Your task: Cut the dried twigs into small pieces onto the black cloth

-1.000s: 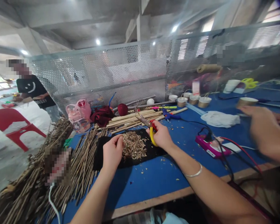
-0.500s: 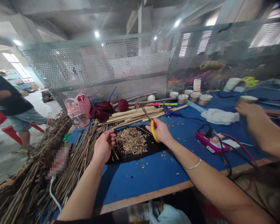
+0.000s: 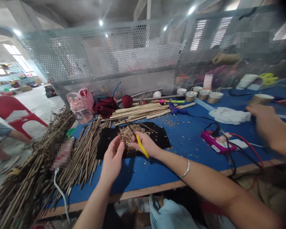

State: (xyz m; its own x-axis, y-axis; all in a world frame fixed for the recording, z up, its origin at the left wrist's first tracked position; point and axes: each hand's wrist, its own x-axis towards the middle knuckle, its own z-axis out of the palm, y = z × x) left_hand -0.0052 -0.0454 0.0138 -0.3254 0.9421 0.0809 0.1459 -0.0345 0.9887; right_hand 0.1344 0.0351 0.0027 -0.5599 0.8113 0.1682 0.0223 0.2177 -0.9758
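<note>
A heap of dry, pale brown plant pieces (image 3: 130,132) lies on a black cloth (image 3: 105,140) on the blue table. My left hand (image 3: 113,156) is cupped at the heap's left front side, thumb apart from the curved fingers, with no object visible in it. From the right, my right hand (image 3: 145,143) is closed around scissors with a yellow handle (image 3: 142,147). Their dark blades point away over the heap, and the fingertips of this hand touch the pieces. Cut brown stalks (image 3: 85,152) lie left of the cloth.
Behind are peeled sticks (image 3: 138,111), a blue glue gun (image 3: 175,109) and a pink bottle (image 3: 82,103). A purple power strip (image 3: 214,142) with cables sits right. Another person's hand (image 3: 264,121) is beside a small cup (image 3: 261,99). A perforated metal screen (image 3: 124,57) stands behind.
Both my hands have come closer together around the heap, the right one moving left with the scissors. The heap looks narrower and more black cloth shows. The person at left has moved mostly out of view.
</note>
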